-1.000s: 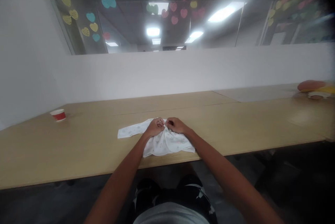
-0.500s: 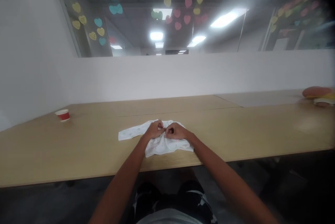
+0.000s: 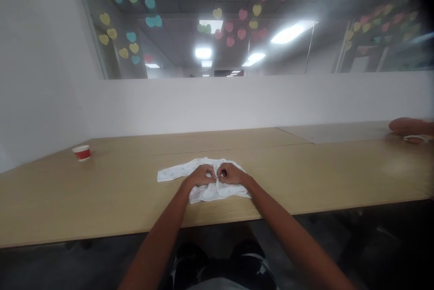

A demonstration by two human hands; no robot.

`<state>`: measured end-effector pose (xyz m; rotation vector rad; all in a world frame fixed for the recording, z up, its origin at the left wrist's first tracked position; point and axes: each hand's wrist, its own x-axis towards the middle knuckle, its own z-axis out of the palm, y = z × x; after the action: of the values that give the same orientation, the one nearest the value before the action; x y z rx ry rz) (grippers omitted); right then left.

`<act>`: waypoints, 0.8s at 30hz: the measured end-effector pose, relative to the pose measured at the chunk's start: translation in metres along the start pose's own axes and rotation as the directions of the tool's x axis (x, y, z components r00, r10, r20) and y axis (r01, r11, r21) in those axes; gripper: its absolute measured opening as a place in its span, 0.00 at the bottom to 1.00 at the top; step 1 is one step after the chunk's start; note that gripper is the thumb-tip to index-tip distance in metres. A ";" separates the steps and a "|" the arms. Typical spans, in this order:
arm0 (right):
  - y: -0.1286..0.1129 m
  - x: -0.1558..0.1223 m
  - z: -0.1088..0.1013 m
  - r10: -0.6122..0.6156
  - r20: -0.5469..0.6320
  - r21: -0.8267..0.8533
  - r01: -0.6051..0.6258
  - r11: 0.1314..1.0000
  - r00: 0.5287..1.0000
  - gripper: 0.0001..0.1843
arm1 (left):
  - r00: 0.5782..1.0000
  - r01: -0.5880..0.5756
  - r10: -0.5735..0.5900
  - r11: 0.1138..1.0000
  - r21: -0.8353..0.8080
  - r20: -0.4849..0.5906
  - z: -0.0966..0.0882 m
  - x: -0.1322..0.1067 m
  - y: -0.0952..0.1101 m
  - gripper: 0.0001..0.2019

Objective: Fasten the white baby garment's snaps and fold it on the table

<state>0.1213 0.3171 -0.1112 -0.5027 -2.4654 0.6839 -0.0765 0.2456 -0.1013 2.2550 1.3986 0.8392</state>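
Observation:
A small white long-sleeved garment [image 3: 203,195] with a faint print lies on the table in front of me, one sleeve [image 3: 172,172] stretched out to the left. My left hand [image 3: 202,174] is closed in a pinch on the fabric near the middle of the garment. Just to its right, my right hand [image 3: 231,173] pinches the cloth too, thumb and forefinger curled. The fingertips of both hands almost meet at a fold or edge running down the garment. Any small fastener between them is too small to make out.
A red and white paper cup [image 3: 82,152] stands at the left on the wooden table [image 3: 101,190]. At the far right another person's hand [image 3: 405,126] is near a pale item. A white wall [image 3: 203,102] rises behind the table, with a window above bearing heart-shaped notes.
Both my hands have shifted slightly towards me along the garment, with the cloth between them lying flatter. The view has tilted up a little. The other person's hand at the right has moved.

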 end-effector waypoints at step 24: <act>0.003 -0.001 -0.003 0.020 0.031 0.058 -0.022 0.998 0.999 0.10 | 0.997 -0.039 0.040 0.999 -0.016 0.062 0.005 0.009 -0.031 0.09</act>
<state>0.1241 0.3205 -0.1114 -0.4995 -2.4636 0.7753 -0.0914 0.2673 -0.1207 2.2840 1.3203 0.7824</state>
